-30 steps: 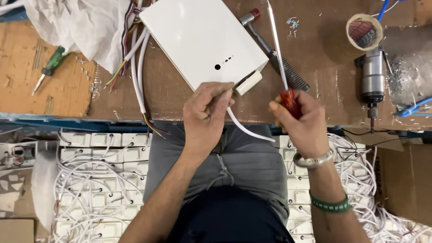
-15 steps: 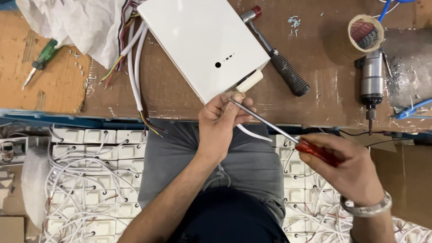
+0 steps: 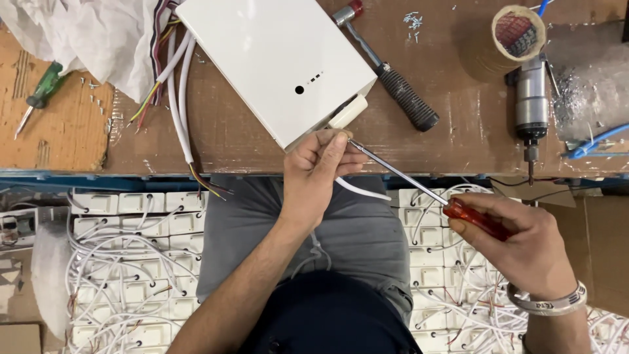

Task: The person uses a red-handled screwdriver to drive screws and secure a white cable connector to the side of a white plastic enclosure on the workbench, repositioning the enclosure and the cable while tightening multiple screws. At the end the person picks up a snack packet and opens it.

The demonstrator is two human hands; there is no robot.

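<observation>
A white flat box [image 3: 275, 59] with a dark dot lies tilted on the brown workbench [image 3: 229, 141]. At its near corner sits a small cream plug [image 3: 348, 111] with a white cable [image 3: 360, 190] running below the bench edge. My left hand [image 3: 314, 174] pinches the cable end right under that plug. My right hand [image 3: 524, 242] grips the red handle of a long screwdriver [image 3: 419, 182]. Its thin metal shaft slants up-left, with the tip at my left fingertips.
A hammer with a black grip [image 3: 393, 72], a tape roll [image 3: 508, 39] and a grey motor tool [image 3: 529, 108] lie on the bench's right. A green screwdriver [image 3: 40, 92] and white cloth [image 3: 85, 33] lie left. Coloured wires [image 3: 173, 98] leave the box. White modules [image 3: 124, 262] with wires cover the floor.
My right hand dropped from the bench edge down and to the right, swinging the screwdriver from upright to slanted, tip at my left fingers. My left hand stays at the plug.
</observation>
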